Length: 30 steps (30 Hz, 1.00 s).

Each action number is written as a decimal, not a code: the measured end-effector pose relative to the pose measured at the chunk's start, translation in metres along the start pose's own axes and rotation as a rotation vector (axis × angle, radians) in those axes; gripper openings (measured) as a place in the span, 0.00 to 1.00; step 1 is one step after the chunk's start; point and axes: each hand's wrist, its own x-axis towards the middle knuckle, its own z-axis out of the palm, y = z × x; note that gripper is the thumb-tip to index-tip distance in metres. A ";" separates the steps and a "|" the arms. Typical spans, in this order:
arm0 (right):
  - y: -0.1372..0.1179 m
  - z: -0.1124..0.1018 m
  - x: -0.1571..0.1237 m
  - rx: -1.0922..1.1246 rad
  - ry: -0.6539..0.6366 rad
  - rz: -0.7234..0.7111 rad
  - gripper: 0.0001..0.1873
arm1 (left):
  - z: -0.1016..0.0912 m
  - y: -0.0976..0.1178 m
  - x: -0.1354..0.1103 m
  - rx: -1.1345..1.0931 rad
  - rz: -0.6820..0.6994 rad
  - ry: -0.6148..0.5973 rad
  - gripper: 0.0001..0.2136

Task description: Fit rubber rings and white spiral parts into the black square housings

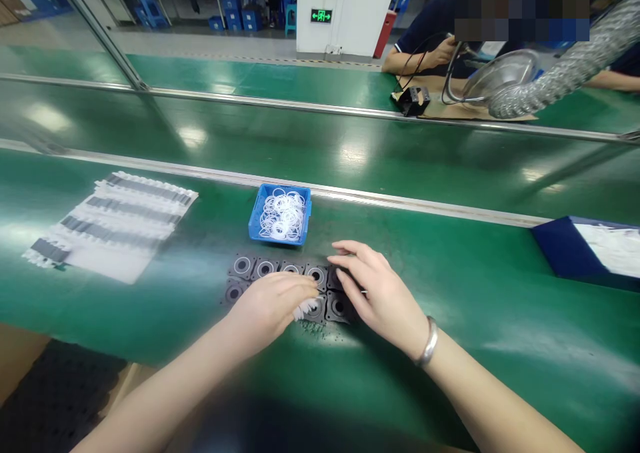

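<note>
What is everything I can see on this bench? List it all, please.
tray: one, blue, centre of the green table
loose rings: many, white, in the tray
black square parts: several, two rows before the tray, some under the hands
sheets: several, white with dark strips, overlapped, left
box: one, dark blue, right edge
co-worker's hand: one, far side, top right
left hand: one, pinching held rings, white
right hand: one, open, fingers on the parts; silver bracelet

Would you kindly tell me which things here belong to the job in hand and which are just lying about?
In use: black square parts, white rings in left hand, blue tray.
Lying about: plastic strips, dark blue box, flexible duct.
</note>
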 end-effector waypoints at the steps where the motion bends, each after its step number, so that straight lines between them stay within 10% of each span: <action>1: -0.003 -0.003 0.000 0.095 0.001 0.034 0.11 | -0.001 0.002 0.002 -0.057 -0.076 0.037 0.10; 11: 0.001 -0.009 -0.006 0.327 0.012 0.250 0.08 | 0.007 0.012 0.010 -0.231 -0.386 0.133 0.09; 19: 0.026 0.000 -0.009 0.089 0.015 0.282 0.07 | 0.025 0.009 0.017 0.078 0.124 -0.014 0.13; 30: 0.033 0.005 -0.010 0.179 0.064 0.210 0.03 | 0.025 0.016 0.027 0.233 0.200 -0.159 0.12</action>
